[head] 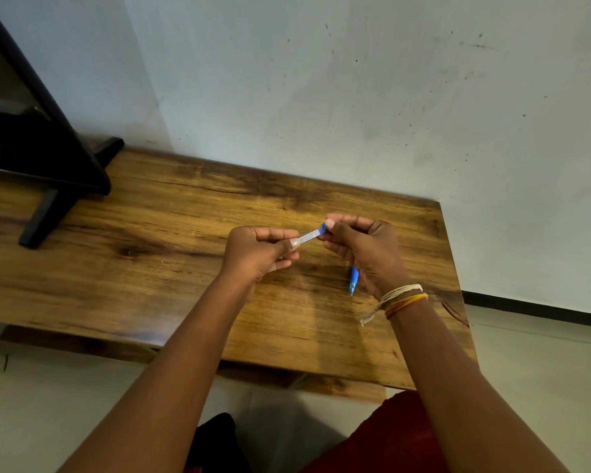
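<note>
Above the wooden table (151,233), both hands hold a clear pen barrel (308,237) with a blue end. My left hand (260,254) pinches the clear end between thumb and fingers. My right hand (365,250) pinches the blue end with thumb and forefinger. A second blue pen piece with a pointed tip (353,279) sticks out downward beside my right palm; whether the hand holds it or it lies on the table is unclear. Threads are tied round my right wrist.
A black stand with a foot (48,213) occupies the table's far left corner. A pale wall runs behind the table. The table's right edge (458,285) ends near a tiled floor.
</note>
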Motion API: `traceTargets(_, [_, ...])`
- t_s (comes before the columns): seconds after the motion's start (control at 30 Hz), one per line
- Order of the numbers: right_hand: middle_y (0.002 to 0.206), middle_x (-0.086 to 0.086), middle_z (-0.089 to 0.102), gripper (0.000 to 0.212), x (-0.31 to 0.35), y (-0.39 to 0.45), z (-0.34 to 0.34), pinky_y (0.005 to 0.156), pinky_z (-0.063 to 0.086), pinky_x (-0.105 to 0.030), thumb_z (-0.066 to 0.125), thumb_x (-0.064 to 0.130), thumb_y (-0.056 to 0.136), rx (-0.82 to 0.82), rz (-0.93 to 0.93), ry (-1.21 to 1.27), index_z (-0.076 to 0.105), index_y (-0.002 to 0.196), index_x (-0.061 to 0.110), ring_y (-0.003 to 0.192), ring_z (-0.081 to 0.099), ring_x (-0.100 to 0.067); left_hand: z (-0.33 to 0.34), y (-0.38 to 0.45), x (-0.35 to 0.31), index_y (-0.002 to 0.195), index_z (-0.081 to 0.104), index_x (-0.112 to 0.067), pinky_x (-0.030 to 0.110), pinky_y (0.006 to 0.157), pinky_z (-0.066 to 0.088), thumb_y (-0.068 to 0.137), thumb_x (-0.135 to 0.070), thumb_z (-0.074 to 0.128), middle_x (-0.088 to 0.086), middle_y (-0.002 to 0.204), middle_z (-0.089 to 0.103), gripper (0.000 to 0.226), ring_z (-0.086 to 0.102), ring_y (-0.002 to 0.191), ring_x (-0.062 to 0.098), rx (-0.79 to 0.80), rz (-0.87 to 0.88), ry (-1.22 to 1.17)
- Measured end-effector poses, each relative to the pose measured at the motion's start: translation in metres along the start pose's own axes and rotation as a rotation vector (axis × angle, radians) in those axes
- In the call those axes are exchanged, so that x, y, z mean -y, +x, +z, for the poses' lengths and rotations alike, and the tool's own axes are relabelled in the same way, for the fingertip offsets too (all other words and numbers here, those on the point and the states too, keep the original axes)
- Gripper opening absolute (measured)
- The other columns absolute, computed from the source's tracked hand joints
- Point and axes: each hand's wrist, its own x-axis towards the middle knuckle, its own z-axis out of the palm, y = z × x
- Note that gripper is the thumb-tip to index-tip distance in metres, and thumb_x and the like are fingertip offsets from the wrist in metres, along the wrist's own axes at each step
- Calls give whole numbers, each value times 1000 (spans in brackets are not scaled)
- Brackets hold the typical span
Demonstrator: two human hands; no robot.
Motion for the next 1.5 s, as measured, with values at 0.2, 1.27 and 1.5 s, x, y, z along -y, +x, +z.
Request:
traceTargets(0.2, [78, -9, 74, 7, -1, -2, 6, 63, 60, -23, 70, 1, 83, -48, -16, 3, 72, 89, 3, 71, 73, -16, 15, -6, 3, 104, 66, -5, 17, 58, 52, 90, -2, 58, 11, 84, 70, 16, 68, 57, 4, 162, -12, 181])
traceTargets(1.27, [86, -18, 73, 11, 1, -11, 11, 65, 60, -26, 73, 4, 81, -37, 72, 29, 72, 91, 2, 69, 73, -18, 20, 3, 2, 93, 57, -9, 25, 73, 57, 85, 0, 63, 9, 74, 76, 14, 74, 71, 13, 26, -255, -693])
traceTargets(1.5, [85, -15, 74, 9, 0, -9, 10, 65, 59, -25, 69, 1, 84, -41, -41, -128, 72, 93, 2, 69, 73, -14, 20, 2, 2, 84, 58, -12, 21, 62, 58, 81, -1, 68, 6, 70, 75, 15, 74, 69, 13, -17, -207, -610])
